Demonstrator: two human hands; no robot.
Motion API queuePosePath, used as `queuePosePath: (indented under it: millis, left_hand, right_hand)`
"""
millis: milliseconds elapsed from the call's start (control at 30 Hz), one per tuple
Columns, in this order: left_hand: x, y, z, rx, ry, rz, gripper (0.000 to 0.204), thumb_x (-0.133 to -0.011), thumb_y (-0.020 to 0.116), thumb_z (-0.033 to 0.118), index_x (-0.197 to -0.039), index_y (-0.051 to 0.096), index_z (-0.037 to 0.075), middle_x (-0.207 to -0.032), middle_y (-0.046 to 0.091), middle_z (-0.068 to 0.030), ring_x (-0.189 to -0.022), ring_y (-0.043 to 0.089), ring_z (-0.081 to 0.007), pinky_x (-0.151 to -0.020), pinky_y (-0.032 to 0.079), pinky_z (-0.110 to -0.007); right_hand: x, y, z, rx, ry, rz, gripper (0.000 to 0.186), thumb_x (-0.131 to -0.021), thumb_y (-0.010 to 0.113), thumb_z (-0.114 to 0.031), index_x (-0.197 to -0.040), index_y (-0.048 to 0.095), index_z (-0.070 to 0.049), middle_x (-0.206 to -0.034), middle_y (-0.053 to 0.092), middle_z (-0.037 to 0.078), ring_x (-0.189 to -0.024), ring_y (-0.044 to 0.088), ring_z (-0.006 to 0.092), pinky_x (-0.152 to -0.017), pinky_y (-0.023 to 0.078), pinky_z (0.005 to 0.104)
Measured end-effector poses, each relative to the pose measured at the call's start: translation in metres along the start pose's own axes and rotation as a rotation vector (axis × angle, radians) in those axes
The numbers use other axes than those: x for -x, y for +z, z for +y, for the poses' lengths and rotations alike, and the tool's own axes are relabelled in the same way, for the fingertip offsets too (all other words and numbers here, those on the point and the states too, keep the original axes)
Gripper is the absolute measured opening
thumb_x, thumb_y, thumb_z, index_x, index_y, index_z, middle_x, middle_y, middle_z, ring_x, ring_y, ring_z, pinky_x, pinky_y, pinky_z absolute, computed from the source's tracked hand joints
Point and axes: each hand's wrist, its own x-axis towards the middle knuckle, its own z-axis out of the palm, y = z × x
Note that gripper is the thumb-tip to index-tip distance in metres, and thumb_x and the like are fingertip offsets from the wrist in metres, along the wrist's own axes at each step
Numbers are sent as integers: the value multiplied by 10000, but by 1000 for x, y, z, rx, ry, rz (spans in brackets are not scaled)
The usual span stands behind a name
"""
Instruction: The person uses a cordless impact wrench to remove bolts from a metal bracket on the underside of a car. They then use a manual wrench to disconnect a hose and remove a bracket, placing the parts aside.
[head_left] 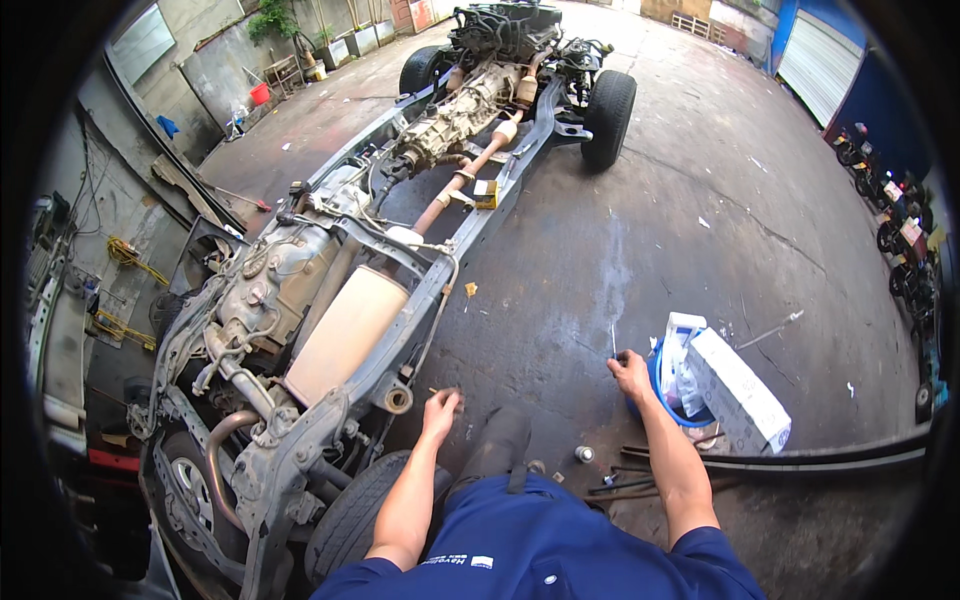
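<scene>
From my remote feed, my right grip is clamped on a thin rod by the left edge of the blue bucket; my left grip, near the chassis's right edge, I cannot tell

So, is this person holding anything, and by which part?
The right hand holds a thin pale rod toward its lower end; the left hand may be pinching something too small to tell.

Soft daylight falls around you, brightest on the far ground, dimmer beneath the truck frame. Your left hand looks slightly blurred; fisheye distortion tilts the shutter door, and blackness fills the corners.
</scene>
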Motion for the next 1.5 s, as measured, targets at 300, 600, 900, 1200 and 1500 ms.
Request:
queuePosePath:
  millis: [300,600,900,1200,1500]
  left_hand:
    - [-32,-56,-131,-630,-1198,29,535,-877,684,197,-1339,620,-65,-1399,607,-231,-1242,634,-359,-985,527,-483]
    - [-508,60,105,-703,-289,-57,378,-893,607,315,-979,726,-33,-900,737,-238,-875,734,-364,-817,553,-468]
    - [-760,276,360,154,3,-146,322,-1047,585,238,-1263,646,6,-1128,727,-88,-929,692,-139,-824,551,-291]
    - [-849,339,379,595,-162,159,335,-1056,566,264,-1299,607,36,-1138,711,-103,-977,694,-200,-841,561,-343]
    - [-1101,373,363,627,-204,346,460,-1058,568,324,-1415,525,38,-1262,677,-115,-1098,663,-203,-940,533,-358]
  right_hand:
    - [-52,47,147,295,541,-50,427,-773,807,-313,-931,721,74,-939,745,252,-907,742,349,-807,572,439]
    - [-77,98,224,-197,918,-3,346,-858,764,-194,-1044,688,88,-1003,696,165,-892,669,289,-819,539,397]
    - [-472,-20,71,104,686,-93,399,-833,802,-256,-990,736,105,-891,747,253,-855,736,308,-797,566,408]
    - [-921,-118,-93,215,289,-168,474,-848,759,-303,-1131,695,72,-958,750,227,-953,736,341,-861,558,423]
    - [-1174,-54,-258,-73,31,-341,312,-925,734,-193,-1098,658,55,-758,633,32,-689,553,98,-650,480,289]
